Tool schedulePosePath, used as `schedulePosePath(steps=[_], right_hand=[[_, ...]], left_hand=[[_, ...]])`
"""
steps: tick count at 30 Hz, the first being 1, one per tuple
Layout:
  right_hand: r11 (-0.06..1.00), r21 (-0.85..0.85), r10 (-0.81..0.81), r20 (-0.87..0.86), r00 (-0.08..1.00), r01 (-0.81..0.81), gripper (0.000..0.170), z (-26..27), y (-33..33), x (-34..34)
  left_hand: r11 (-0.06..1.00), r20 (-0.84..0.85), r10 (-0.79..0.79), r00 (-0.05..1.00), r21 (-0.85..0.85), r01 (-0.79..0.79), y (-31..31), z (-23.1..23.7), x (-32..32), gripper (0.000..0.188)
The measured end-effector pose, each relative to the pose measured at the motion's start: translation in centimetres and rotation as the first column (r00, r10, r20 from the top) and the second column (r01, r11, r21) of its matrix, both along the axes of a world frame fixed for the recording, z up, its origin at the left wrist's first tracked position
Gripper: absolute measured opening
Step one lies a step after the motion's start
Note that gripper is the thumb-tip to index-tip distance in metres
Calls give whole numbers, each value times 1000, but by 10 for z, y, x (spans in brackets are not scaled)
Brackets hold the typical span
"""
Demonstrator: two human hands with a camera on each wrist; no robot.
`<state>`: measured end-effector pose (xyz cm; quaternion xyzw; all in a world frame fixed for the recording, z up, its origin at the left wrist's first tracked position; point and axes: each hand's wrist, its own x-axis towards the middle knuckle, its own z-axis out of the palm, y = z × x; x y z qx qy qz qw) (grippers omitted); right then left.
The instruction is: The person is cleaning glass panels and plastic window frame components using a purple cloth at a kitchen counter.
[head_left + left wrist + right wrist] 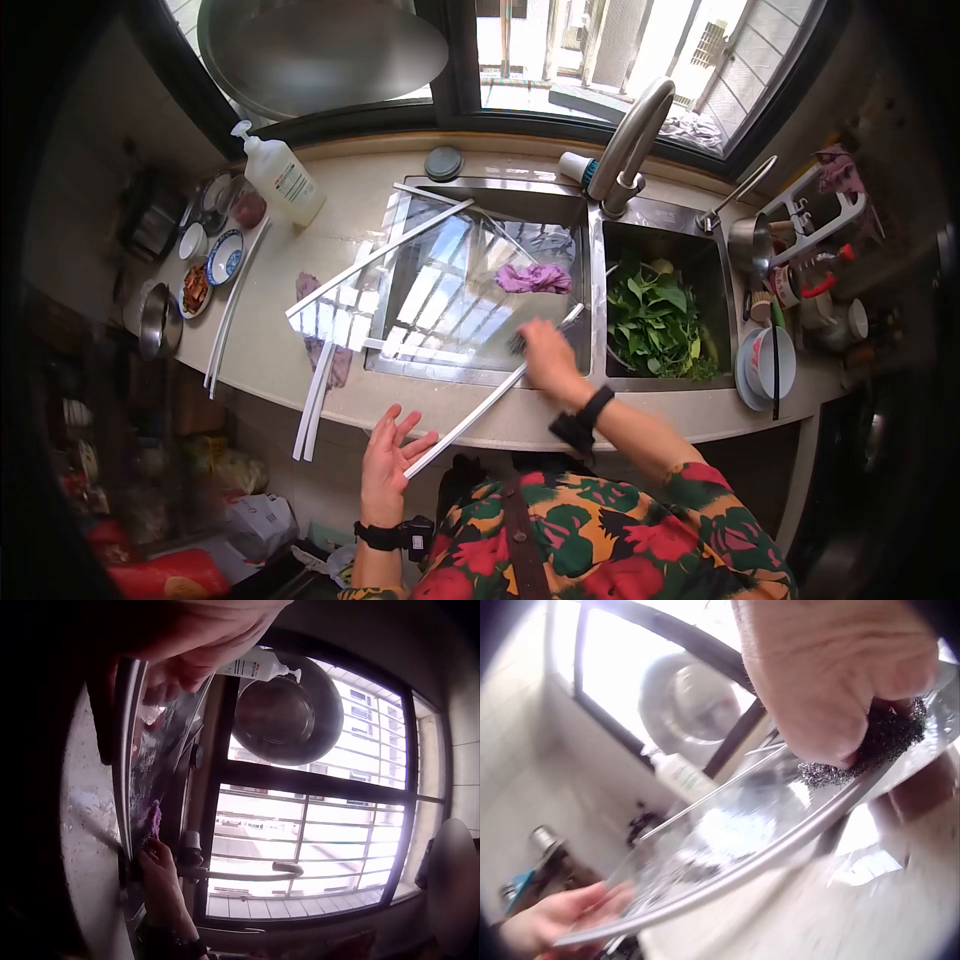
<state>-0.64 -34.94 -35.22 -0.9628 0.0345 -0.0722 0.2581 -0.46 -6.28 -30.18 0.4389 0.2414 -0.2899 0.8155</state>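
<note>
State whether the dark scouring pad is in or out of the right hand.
In: the right wrist view shows the right hand gripping the scouring pad.

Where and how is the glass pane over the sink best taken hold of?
Probably by the near white edge strip, at the end by the left hand, pinched from the person's side: the glass pane is flat and thin, and that corner juts beyond the counter, leaving room beneath.

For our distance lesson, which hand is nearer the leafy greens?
Right hand: over the glass pane, left of the greens. The left hand is farther left, at the pane's near corner.
</note>
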Motion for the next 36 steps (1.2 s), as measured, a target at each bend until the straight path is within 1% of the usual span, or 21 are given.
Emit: schedulePosePath(steps=[2,5,8,10,11,13,14,16,18,20,21,23,25,26,27,29,31,33,34,35,36], right_hand=[[998,31,53,19,998,-53,30,-3,5,-5],[999,41,-5,17,1000,4,34,-12,-25,17],[984,175,-30,-65,997,41,25,0,-32,33],[954,288,83,27,996,-87,23,16,-13,42],[954,286,81,27,996,-85,23,22,-7,49],[902,428,59,8,998,-57,22,30,2,64],[884,465,3,76,997,-38,22,22,-3,78],[887,448,-154,53,987,114,20,36,-25,98],[937,263,-289,215,933,230,23,15,-61,123],[905,195,-403,100,910,379,28,4,-91,133],[909,109,-417,176,892,403,29,-12,-101,134],[944,51,-327,26,945,325,28,-18,-103,126],[995,-9,-103,-186,977,103,24,-32,-97,115],[989,-77,-129,-59,990,125,20,-41,-93,112],[989,-83,-130,-59,990,124,20,-37,-93,115],[938,145,-271,-256,928,315,24,-27,-98,120],[903,164,-345,-274,898,397,25,-29,-109,126],[800,192,-457,-416,786,568,21,-32,-121,124],[799,157,-514,-322,795,580,13,-43,-121,126],[800,159,-513,-317,798,578,13,-52,-126,130],[759,185,-587,-220,779,625,10,-47,-124,134]], left_hand=[[998,-16,45,999,36,-45,1,5,1,36],[998,-19,25,1000,58,-24,7,0,4,36],[994,-8,-11,1000,107,12,12,5,16,34],[996,-16,-27,999,84,29,18,8,27,34],[998,-20,-32,999,56,34,22,9,32,34],[997,-6,-50,999,52,50,25,9,38,34],[997,-13,-68,998,47,69,26,9,39,34],[996,-20,-82,996,42,83,28,9,41,34],[996,-26,-84,996,29,85,28,9,40,34],[997,-28,-76,997,18,76,27,9,40,34],[997,-30,-77,997,9,77,27,9,40,35],[997,-35,-81,996,3,81,30,7,40,34],[996,-40,-91,995,-8,91,29,6,40,33],[995,-38,-99,994,20,99,28,8,40,33],[993,-35,-106,994,48,107,27,9,40,33],[994,-33,-100,994,51,101,26,8,38,33],[993,-19,-99,995,57,100,26,8,40,34],[996,-50,-88,995,21,89,26,8,39,34],[996,-45,-89,995,19,90,27,7,40,34],[994,-54,-97,994,49,99,27,7,40,35],[991,-67,-100,993,81,106,28,6,40,35]])
